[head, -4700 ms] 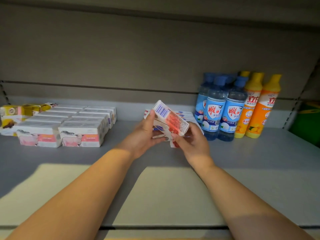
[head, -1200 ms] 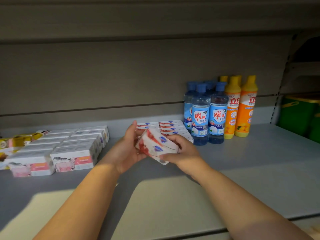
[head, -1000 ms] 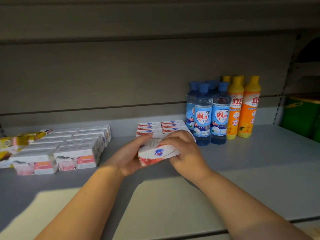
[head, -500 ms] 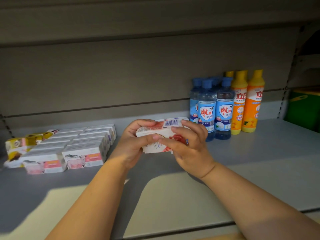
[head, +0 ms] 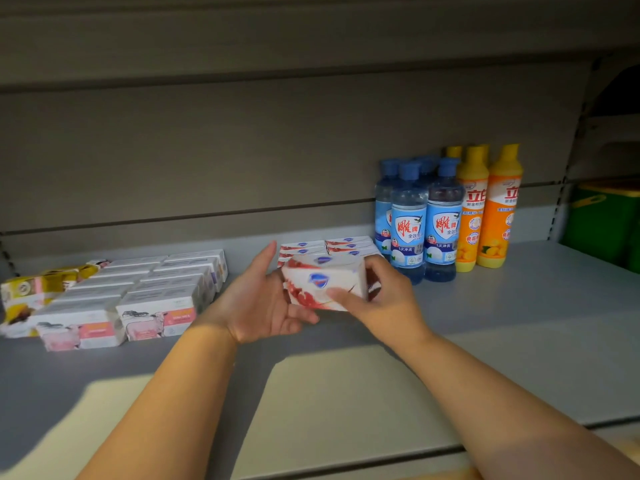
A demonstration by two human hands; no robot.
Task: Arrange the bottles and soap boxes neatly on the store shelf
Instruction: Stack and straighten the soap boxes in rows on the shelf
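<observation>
Yellow packets [head: 38, 292] lay far left, beside rows of pink-and-white boxes [head: 156, 289]. Left hand [head: 263, 303], fingers relaxed, steadied the soap box [head: 323, 282] above the shelf [head: 519, 323]; right hand [head: 384, 303] gripped it. Behind sat matching boxes [head: 329, 245], then blue bottles [head: 408, 223] and orange bottles [head: 491, 209].

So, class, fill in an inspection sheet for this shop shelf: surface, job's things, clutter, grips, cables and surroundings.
Surface: grey shelf, partly lit, partly in shadow.
Job's things: soap box held just in front of a stack of matching boxes; blue bottles and orange bottles upright to its right; white-and-pink boxes in rows at left.
Clutter: yellow packets lying askew at far left.
Grips: right hand pinches the soap box, thumb across its front; left hand rests open against its left end.
Cables: nothing seen.
Surroundings: grey back panel; green bin beyond the shelf's right end.
</observation>
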